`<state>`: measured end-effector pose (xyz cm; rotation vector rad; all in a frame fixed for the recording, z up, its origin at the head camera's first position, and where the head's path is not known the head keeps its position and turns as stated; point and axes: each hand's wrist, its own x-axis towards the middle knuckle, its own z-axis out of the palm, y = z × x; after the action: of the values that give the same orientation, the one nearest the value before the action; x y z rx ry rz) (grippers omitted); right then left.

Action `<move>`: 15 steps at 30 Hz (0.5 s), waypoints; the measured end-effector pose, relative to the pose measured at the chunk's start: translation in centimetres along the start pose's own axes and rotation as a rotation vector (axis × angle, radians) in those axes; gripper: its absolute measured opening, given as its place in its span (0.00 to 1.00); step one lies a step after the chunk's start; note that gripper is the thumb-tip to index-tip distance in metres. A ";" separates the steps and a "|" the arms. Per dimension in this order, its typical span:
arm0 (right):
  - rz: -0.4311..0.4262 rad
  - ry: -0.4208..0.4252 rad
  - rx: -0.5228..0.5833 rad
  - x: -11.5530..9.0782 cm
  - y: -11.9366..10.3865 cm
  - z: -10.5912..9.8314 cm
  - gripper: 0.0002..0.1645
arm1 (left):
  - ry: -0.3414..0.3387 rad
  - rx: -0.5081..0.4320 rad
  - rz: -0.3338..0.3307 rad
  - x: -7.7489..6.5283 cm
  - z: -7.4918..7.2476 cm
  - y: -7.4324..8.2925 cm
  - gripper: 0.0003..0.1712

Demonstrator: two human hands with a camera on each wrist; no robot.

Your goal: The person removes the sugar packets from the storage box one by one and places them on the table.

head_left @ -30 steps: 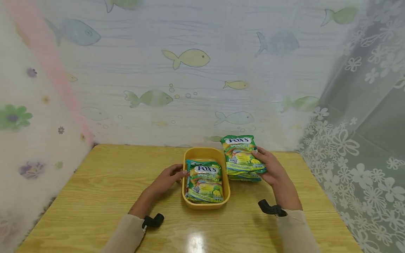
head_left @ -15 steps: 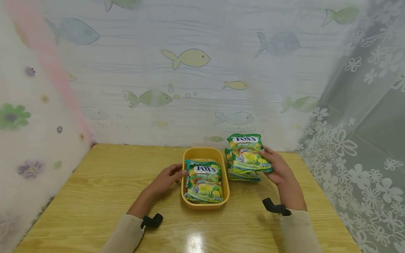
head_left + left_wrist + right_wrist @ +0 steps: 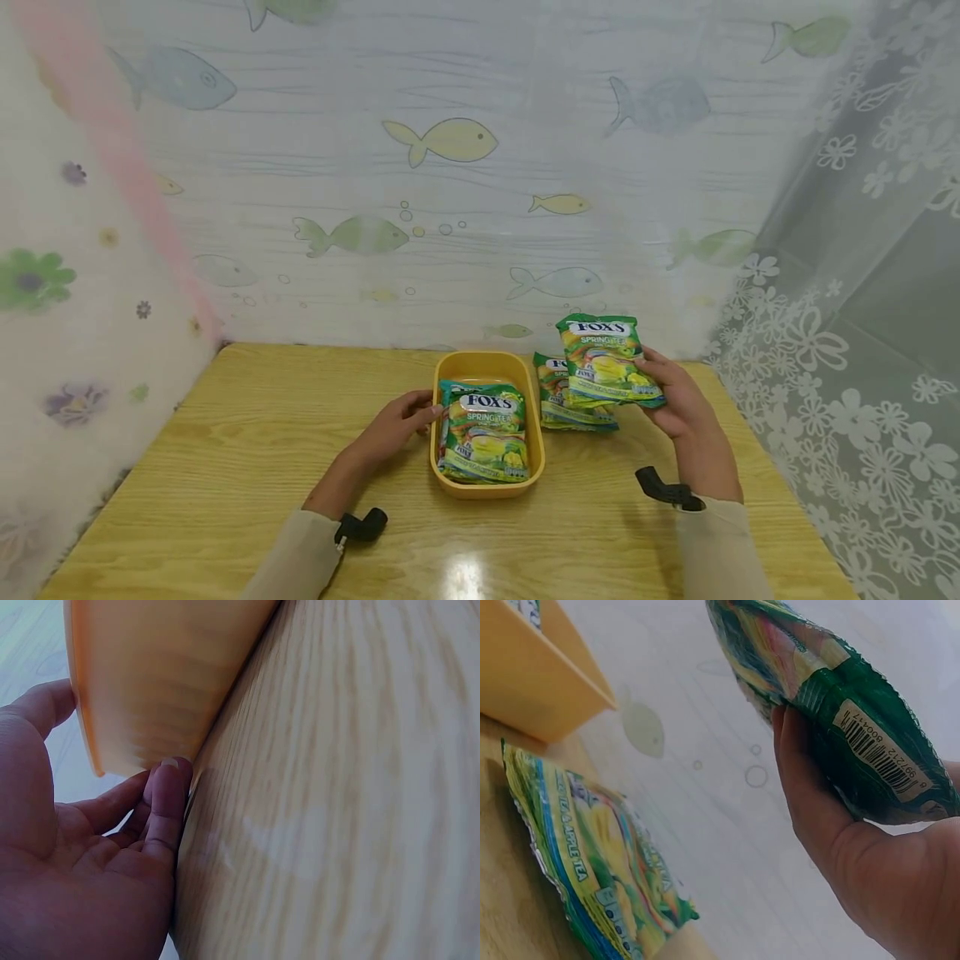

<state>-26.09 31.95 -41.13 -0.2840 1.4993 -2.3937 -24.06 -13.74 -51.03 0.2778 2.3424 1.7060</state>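
Observation:
In the head view my right hand (image 3: 678, 400) grips a green Fox's Spring Tea candy bag (image 3: 603, 358) by its right side, raised above the table. The right wrist view shows the held bag's back with a barcode (image 3: 881, 750). Below and left of it, another candy bag (image 3: 600, 855) lies on the table. My left hand (image 3: 393, 425) rests at the left side of a yellow plastic basket (image 3: 487, 492), thumb at the rim and relaxed fingers (image 3: 166, 795) against the outer wall near the table. Inside the basket lies a matching candy bag (image 3: 487, 437), with more packaging showing beneath it.
The wooden table (image 3: 262, 433) backs onto a pale curtain (image 3: 450, 192) printed with fish. A sheer flowered curtain (image 3: 862, 433) hangs along the right side. Black wrist-worn devices (image 3: 363, 525) sit on both forearms.
My right hand has carried the candy bag rightward and slightly up, exposing more of the bag on the table beneath. The left hand and basket stay in place.

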 end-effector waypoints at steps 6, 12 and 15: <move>-0.012 0.020 0.033 -0.1 -0.1 -0.4 0.42 | 0.006 0.013 -0.003 0.2 -0.2 -0.3 0.42; -0.014 0.055 0.088 -0.3 -0.2 -0.9 0.36 | -0.004 0.009 -0.003 0.4 -0.1 -0.7 0.42; -0.019 0.056 0.105 -0.4 -0.2 -1.3 0.31 | -0.011 0.003 0.005 0.6 0.0 -0.9 0.41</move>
<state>-26.13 33.28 -41.47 -0.2103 1.3937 -2.5045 -24.64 -13.84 -51.97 0.2935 2.3385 1.6996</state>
